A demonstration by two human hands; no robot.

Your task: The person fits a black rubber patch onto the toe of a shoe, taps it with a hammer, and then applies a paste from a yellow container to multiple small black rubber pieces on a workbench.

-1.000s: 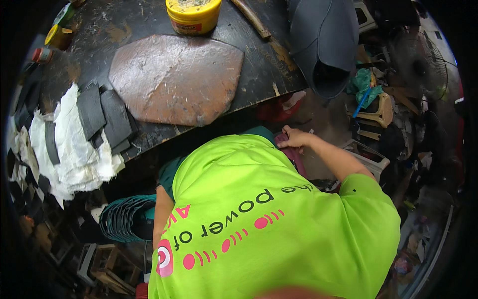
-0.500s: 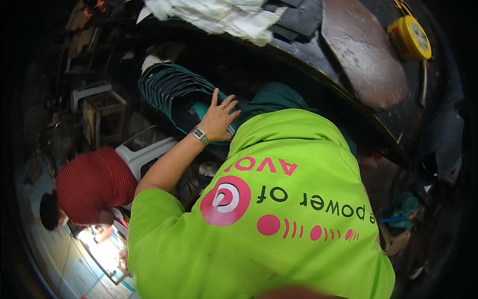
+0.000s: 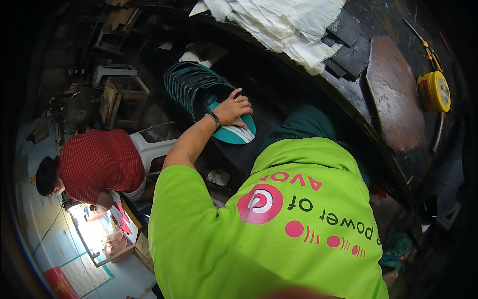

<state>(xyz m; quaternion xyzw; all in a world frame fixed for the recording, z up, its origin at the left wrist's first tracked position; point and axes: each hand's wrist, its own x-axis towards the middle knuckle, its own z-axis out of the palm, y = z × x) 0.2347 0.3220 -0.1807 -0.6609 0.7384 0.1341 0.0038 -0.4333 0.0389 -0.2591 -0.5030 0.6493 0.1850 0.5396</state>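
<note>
Less splayed than before, the left of the hands (image 3: 233,110) grips a curved, white-striped teal band (image 3: 233,135), right unseen.

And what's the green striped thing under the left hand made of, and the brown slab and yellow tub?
Green striped thing: maybe synthetic leather or coated fabric, thin and smooth-looking. Brown slab: perhaps stone or wood; its worn, patchy shine leaves it open. Yellow tub: probably plastic, bright and evenly coloured.

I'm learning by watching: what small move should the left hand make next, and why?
Probably ease the white-striped teal piece off the row of teal pieces with the left hand: the hand is on it, and it lies at the row's near end.
</note>
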